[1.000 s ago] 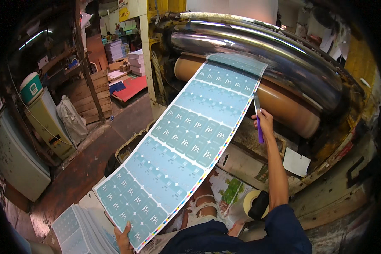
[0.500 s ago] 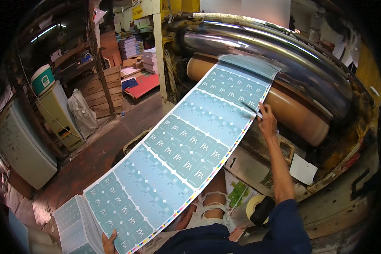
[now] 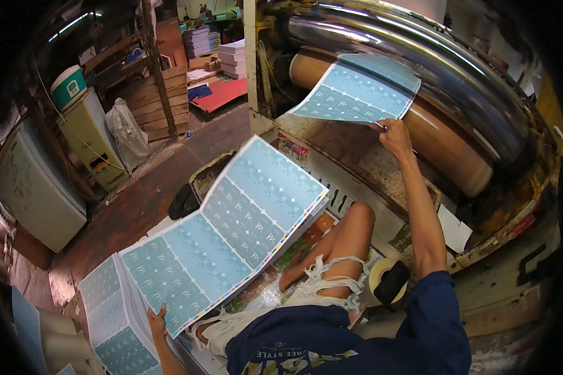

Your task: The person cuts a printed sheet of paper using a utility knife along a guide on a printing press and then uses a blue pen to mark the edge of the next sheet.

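Observation:
A long printed sheet (image 3: 222, 225) in pale blue and green squares lies over my lap, its far end bent upward. My left hand (image 3: 159, 323) is closed on its near left edge, beside a thick stack of similar sheets (image 3: 122, 334). Another length of printed sheet (image 3: 360, 87) hangs from the machine's rollers, its free edge loose and apart from the lap sheet. At that sheet's lower right corner, my right hand (image 3: 395, 139) is closed around a small, thin tool that looks like a cutter; its handle is mostly hidden in my fingers.
Ahead is a chrome roller (image 3: 394, 53) above a brown roller (image 3: 441, 134). A tape roll (image 3: 376, 272) with a black object on it sits by my right thigh. A white paper (image 3: 455, 232) hangs at the machine's right. Cabinets and a cooler (image 3: 69, 85) stand left.
The one continuous sheet is now parted in two near the rollers. Its lower part has dropped and bent toward me. My right hand stays at the upper piece's edge.

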The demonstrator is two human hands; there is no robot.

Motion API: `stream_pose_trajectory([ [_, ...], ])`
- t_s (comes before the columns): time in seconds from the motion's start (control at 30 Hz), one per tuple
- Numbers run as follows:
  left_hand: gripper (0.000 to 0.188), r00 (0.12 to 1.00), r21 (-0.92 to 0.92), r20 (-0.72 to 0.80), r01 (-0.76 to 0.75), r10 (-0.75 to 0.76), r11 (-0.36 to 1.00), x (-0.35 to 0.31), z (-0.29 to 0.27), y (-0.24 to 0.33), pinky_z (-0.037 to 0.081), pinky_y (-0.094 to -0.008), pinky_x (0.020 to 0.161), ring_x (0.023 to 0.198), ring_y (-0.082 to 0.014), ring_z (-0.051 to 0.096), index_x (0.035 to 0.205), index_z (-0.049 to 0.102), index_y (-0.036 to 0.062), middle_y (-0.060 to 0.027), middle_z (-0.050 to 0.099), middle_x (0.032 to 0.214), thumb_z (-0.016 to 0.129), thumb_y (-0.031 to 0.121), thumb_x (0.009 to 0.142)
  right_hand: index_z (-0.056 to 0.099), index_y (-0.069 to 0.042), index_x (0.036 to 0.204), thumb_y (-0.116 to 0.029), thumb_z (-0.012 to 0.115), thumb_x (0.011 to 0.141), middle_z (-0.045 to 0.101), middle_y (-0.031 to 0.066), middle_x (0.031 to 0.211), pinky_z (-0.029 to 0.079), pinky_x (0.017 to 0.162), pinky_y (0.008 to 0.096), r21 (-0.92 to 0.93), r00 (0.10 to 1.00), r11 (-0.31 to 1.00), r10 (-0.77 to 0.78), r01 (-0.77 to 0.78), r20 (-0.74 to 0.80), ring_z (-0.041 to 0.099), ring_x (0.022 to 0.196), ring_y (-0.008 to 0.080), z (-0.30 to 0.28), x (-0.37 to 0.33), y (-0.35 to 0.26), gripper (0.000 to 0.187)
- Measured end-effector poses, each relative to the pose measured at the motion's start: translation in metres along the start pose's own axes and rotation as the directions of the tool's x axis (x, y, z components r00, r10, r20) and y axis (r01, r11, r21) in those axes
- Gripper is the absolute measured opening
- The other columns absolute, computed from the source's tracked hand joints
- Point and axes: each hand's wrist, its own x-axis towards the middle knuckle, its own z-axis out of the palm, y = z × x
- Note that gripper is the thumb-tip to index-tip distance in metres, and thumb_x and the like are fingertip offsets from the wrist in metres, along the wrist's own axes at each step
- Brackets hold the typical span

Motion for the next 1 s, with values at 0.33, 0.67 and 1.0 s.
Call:
stream_pose_trajectory([
  [0.33,0.051,0.986,-0.103,0.159,0.067,-0.05,0.992,0.057,0.1,-0.089,0.05,-0.0351,0.082,0.091,-0.021,0.061,0.129,0.046,0.0023,-0.0096,0.062,0.109,0.068,-0.002,0.083,0.074,-0.012,0.099,-0.003,0.059,0.072,0.066,0.0221,0.092,0.051,0.071,0.0385,0.048,0.998,0.999,-0.023,0.02,0.057,0.068,0.08,0.0348,-0.013,-0.022,-0.022,0.032],
  [0.67,0.138,0.898,0.951,0.16,-0.252,0.41,0.179,0.043,0.169,-0.124,0.047,-0.0445,0.094,0.101,-0.0387,0.06,0.147,0.003,0.004,-0.0275,0.05,0.128,0.092,0.04,0.048,0.074,-0.01,0.096,-0.006,0.059,0.071,0.069,0.0192,0.091,0.053,0.075,0.0373,0.094,0.996,0.994,-0.057,0.052,0.061,0.068,0.081,0.0351,-0.009,-0.064,-0.043,0.029],
  [1.0,0.158,0.989,0.98,0.114,-0.096,-0.091,0.175,0.046,0.186,-0.11,0.04,-0.043,0.103,0.124,-0.0369,0.045,0.143,-0.026,0.0022,-0.0375,0.035,0.137,0.094,0.039,0.046,0.071,-0.007,0.102,-0.006,0.057,0.067,0.069,0.0169,0.089,0.055,0.073,0.0408,0.231,0.985,0.958,-0.159,0.169,-0.061,0.067,0.077,0.0354,0.033,-0.129,-0.103,0.037],
])
